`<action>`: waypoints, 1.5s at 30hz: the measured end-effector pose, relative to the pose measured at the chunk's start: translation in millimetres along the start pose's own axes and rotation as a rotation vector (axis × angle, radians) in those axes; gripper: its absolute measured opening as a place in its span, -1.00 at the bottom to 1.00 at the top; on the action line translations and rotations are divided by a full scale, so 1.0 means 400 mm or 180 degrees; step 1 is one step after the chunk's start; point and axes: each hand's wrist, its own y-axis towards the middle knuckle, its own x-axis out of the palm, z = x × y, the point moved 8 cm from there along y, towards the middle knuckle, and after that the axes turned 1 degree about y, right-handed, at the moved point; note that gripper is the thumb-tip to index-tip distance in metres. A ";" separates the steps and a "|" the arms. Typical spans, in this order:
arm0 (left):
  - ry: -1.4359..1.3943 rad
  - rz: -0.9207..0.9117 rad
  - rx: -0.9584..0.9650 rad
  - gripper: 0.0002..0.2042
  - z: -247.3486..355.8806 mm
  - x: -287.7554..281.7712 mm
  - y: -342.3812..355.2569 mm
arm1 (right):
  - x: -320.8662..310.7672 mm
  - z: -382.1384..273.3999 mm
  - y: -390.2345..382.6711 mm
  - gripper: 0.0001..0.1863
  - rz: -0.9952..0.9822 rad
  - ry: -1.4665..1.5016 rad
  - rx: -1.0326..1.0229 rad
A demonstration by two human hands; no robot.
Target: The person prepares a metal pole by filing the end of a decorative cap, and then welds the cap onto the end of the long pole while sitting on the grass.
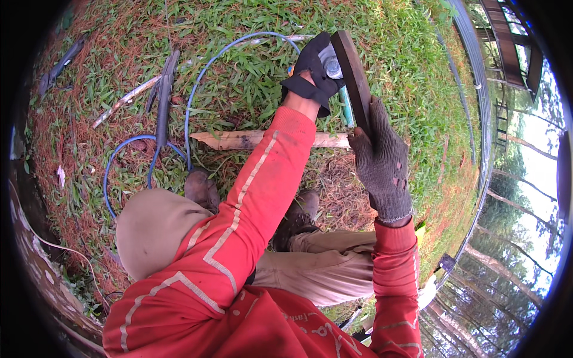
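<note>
My left hand (313, 74), in a black glove, is closed around what looks like an angle grinder, mostly hidden by the glove. Its silver round head (332, 64) and a teal handle (346, 107) show beyond the fingers. My right hand (385, 158) wears a worn grey-brown knit glove with holes. It grips the lower end of a long dark brown bar (352, 71), wood or rusty metal, I cannot tell which. The bar slants up and leftward, right beside the grinder's head; whether they touch is unclear.
A pale split wood plank (239, 140) lies on the grass before my boots (203, 190). Blue cable (190, 101) loops from the grinder across the ground. Dark strips (164, 107) and a whitish stick (125, 102) lie at left. Long pipes (482, 113) run along the right.
</note>
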 end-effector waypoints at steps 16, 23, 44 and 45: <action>0.0163 0.0334 0.0259 -0.66 0.011 0.000 -0.024 | -0.001 0.003 -0.005 -0.34 0.0011 -0.0477 0.0006; 0.0142 0.0455 0.0046 -0.66 0.006 0.005 -0.035 | -0.023 -0.021 -0.001 -0.32 0.0148 -0.0397 -0.0032; -0.0451 -0.0069 -0.0083 -0.72 0.005 0.011 -0.035 | -0.009 -0.005 -0.008 -0.30 0.0164 -0.0184 -0.0333; -0.0322 0.0267 0.0104 -0.70 0.019 -0.014 -0.028 | -0.020 -0.017 -0.010 -0.32 0.0274 -0.0115 -0.0208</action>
